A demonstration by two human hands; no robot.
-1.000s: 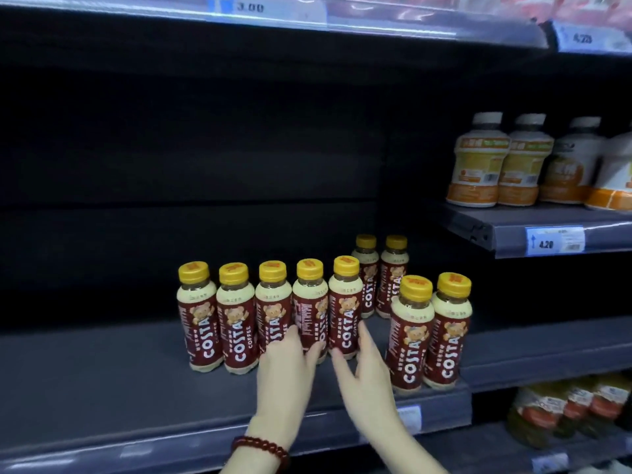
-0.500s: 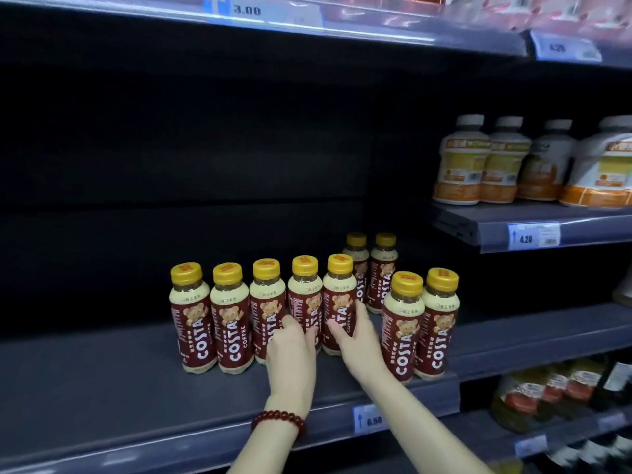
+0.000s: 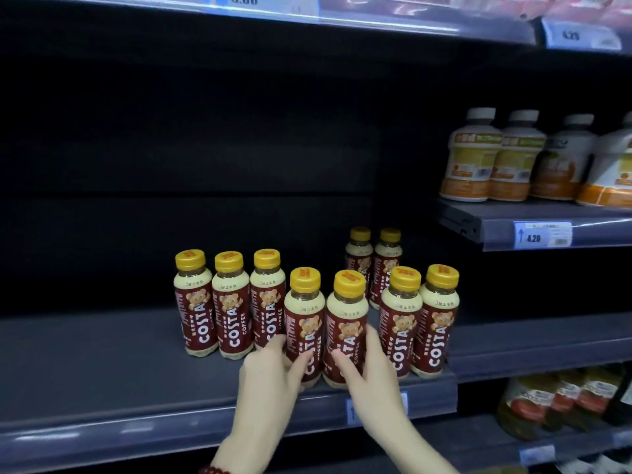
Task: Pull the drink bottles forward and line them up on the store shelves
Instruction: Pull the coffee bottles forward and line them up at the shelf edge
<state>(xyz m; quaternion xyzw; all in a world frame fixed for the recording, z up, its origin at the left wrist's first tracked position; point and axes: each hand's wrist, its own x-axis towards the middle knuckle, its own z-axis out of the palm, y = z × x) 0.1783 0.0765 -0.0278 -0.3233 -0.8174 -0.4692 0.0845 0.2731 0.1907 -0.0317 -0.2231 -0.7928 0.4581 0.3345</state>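
Fingers [image 3: 278,343] of the left hand [image 3: 270,381] curl round one coffee bottle [image 3: 304,323]; right hand [image 3: 372,374] fingers wrap its neighbour [image 3: 345,328], both near the shelf [image 3: 102,388] edge. Three bottles stand behind-left, four right. Full, rigid, slick-labelled bottles probably slide easily; gripping low on the body should prevent tipping.

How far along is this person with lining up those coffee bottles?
Partly there. Two right-hand bottles already stand at the shelf edge. The left hand and right hand each grip one of the two middle bottles, nearly level with those. Three left bottles and two rear bottles remain set back.
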